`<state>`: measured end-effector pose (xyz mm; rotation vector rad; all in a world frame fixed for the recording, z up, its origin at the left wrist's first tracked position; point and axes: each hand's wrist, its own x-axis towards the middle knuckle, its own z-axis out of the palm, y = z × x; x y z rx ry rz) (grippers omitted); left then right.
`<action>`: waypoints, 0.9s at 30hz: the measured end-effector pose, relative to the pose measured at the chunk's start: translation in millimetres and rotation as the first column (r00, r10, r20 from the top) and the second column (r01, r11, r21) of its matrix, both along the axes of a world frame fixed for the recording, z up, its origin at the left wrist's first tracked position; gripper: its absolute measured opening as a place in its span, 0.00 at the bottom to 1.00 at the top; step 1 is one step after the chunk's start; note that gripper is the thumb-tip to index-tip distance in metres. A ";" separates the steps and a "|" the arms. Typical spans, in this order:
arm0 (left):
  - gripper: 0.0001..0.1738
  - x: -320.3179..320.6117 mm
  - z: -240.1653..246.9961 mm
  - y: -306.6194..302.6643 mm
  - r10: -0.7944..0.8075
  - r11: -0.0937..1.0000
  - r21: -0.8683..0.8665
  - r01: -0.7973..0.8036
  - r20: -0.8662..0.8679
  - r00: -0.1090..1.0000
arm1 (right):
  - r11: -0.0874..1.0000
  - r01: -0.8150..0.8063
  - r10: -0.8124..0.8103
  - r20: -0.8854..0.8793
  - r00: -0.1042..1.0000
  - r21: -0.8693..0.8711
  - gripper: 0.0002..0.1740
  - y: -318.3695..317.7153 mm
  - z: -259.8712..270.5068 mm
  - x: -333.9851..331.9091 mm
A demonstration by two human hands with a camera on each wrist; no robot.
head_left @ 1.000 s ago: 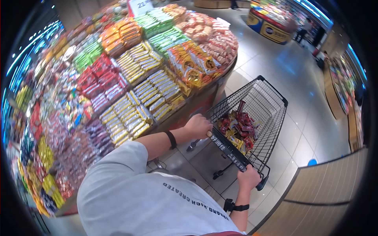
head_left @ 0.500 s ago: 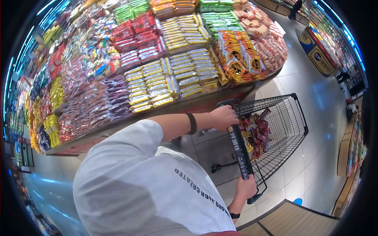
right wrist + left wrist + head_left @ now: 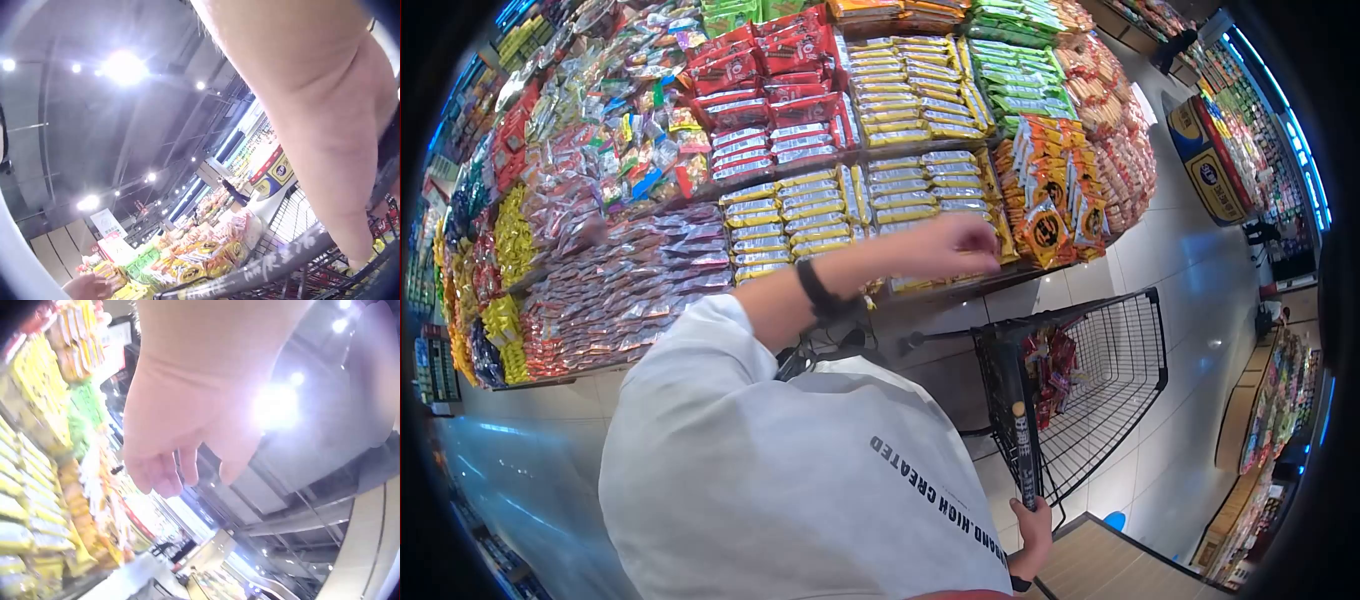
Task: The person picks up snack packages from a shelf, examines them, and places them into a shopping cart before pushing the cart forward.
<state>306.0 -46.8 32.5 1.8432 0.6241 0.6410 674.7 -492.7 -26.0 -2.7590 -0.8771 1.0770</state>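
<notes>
In the head view my left hand is off the cart handle and hangs over the front edge of the candy display, near silver-and-yellow wrapped bars. The left wrist view shows this hand with loosely bent fingers and nothing in them. My right hand grips the near end of the black cart handle; its thumb lies over the handle in the right wrist view. Red-wrapped candies lie in the wire shopping cart.
Orange packets and red packets fill neighbouring display sections. A wooden-topped counter stands close by the cart's right side. Tiled floor stretches ahead, with another promotional stand farther off and shelving on the right.
My left hand has let go of the cart handle and moved over the display's edge. The body has turned toward the display, which now fills more of the view. My right hand stays on the handle.
</notes>
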 end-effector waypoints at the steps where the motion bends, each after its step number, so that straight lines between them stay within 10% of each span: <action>1: 0.19 -22.5 -16.8 24.9 0.127 0.977 -0.173 -0.122 0.016 0.992 | 1.000 -0.008 0.008 0.004 1.000 -0.009 0.25 6.9 2.7 2.0; 5: 0.17 -116.1 -27.7 86.0 0.662 0.740 -0.146 -0.657 -0.017 0.749 | 0.990 0.119 -0.105 -0.156 0.982 0.080 0.32 73.1 36.8 -27.4; 9: 0.17 -189.2 -57.4 136.1 0.911 0.181 0.710 -0.680 0.139 0.387 | 0.955 -0.021 0.081 -0.195 0.977 0.295 0.27 107.6 17.2 -39.1; 16: 0.28 -214.4 -62.8 151.8 0.949 0.312 0.911 -0.270 -0.284 0.137 | 0.939 -0.195 0.272 -0.263 0.926 0.283 0.38 116.6 40.7 -62.4; 23: 0.26 -199.9 -55.6 147.0 0.902 0.414 0.892 -0.184 -0.428 -0.047 | 0.935 -0.278 0.327 -0.235 0.915 0.218 0.45 109.0 53.8 -62.0; 27: 0.25 -194.8 -58.6 141.3 0.940 0.340 0.919 -0.199 -0.338 0.043 | 0.934 -0.327 0.358 -0.334 0.872 0.146 0.44 109.8 61.2 -56.4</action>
